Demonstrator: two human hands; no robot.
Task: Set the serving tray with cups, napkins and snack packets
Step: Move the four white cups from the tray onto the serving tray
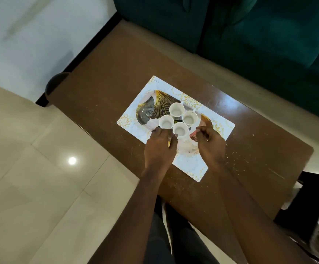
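On the tray (160,103), four white cups (176,111) stand empty, close together.

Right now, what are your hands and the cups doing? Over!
Hold unclear on both: left grip by the nearest cup, right grip over the tray near edge. Four cups clustered on tray. Nothing blocking them.

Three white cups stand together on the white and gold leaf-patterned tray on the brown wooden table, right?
No, four white cups stand together on the white and gold leaf-patterned tray on the brown wooden table, as the head view shows.
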